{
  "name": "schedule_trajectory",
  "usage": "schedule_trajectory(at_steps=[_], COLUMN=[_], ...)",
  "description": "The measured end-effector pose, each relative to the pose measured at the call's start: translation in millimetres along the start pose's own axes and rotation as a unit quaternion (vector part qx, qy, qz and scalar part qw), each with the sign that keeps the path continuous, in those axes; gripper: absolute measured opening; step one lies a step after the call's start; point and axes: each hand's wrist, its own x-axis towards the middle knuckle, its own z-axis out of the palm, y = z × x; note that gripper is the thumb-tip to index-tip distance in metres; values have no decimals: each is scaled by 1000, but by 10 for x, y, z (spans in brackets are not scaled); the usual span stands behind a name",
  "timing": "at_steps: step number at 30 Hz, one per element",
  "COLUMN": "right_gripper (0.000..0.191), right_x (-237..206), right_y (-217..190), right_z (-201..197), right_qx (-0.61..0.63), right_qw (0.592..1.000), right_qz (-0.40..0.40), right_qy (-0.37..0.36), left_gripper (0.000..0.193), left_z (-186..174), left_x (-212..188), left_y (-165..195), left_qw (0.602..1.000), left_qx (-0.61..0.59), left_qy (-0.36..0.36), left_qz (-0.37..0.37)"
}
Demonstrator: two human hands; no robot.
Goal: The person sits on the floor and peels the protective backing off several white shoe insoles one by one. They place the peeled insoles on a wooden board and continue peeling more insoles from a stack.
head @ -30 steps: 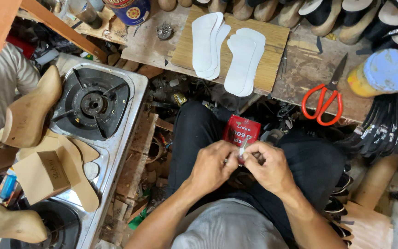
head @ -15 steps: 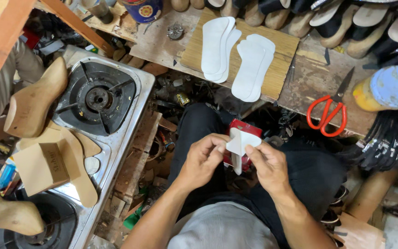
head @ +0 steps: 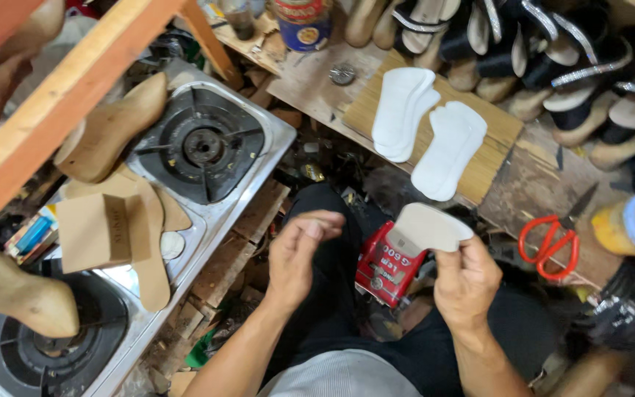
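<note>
My right hand (head: 466, 278) grips a pale, rounded insole piece (head: 429, 229) by its lower edge and holds it up over my lap. My left hand (head: 299, 254) hovers to the left of it with curled fingers and nothing in it. A red can (head: 387, 263) rests on my lap between the two hands. Two stacks of white insoles (head: 428, 132) lie on a wooden board (head: 497, 136) ahead.
A two-burner gas stove (head: 207, 151) on the left carries wooden shoe lasts (head: 108, 132) and cardboard cut-outs (head: 104, 231). Red-handled scissors (head: 549, 239) lie at right, near a yellow glue pot (head: 630, 228). Rows of sandals (head: 538, 51) line the back. A wooden beam (head: 60, 95) crosses top left.
My hands have moved apart. The left hand let go of the piece and drew left; the right hand now holds the insole piece alone, higher and turned flat.
</note>
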Motion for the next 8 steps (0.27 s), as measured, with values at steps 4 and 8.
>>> schedule_trajectory(at_steps=[4, 8], right_gripper=[19, 23], right_x=[46, -6], right_y=[-48, 56], right_z=[342, 640], right_qx=[-154, -102], right_qw=[969, 970], right_qz=[-103, -43], right_qy=[-162, -215], left_gripper=[55, 53], left_z=[90, 153], left_x=[-203, -574], left_y=[144, 274], left_qw=[986, 982], left_qx=[79, 114], left_qy=[-144, -17], left_qz=[-5, -148])
